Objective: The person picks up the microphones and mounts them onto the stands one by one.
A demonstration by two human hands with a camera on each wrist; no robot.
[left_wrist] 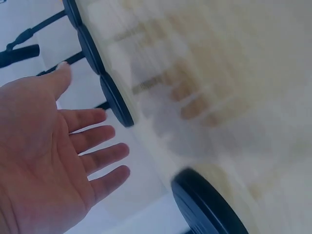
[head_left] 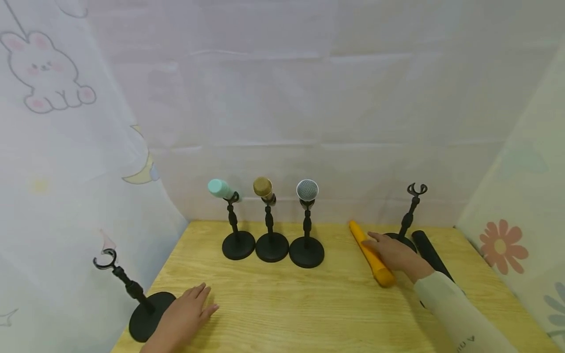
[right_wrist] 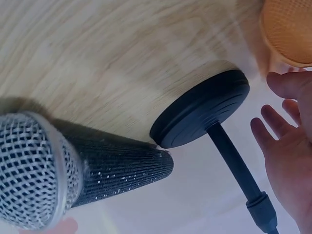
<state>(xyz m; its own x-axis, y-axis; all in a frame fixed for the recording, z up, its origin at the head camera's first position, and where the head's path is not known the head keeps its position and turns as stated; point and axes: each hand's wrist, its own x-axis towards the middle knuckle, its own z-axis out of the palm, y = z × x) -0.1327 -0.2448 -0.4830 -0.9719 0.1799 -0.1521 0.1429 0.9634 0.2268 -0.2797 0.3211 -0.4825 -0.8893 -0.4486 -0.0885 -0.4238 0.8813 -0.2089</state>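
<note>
My right hand (head_left: pixel 394 252) reaches over the orange microphone (head_left: pixel 373 260), which lies on the table; its fingertips overlap the handle in the head view. In the right wrist view the thumb is close to the orange mesh head (right_wrist: pixel 290 34), and the fingers are loosely bent and apart from one another. Just beyond this hand stands a black microphone stand (head_left: pixel 407 218) with a vacant clip. Beside it lies a black microphone (head_left: pixel 430 252) with a silver mesh head (right_wrist: pixel 29 168). My left hand (head_left: pixel 183 314), fingers spread and palm bare, hovers by another vacant black stand (head_left: pixel 134 290).
At the back of the wooden table (head_left: pixel 282 304), three stands in a row hold a mint microphone (head_left: pixel 219 188), a gold one (head_left: pixel 263 187) and a silver-headed one (head_left: pixel 307 190). A pale cloth wall (head_left: pixel 282 108) rises behind them, with printed cloth at both sides.
</note>
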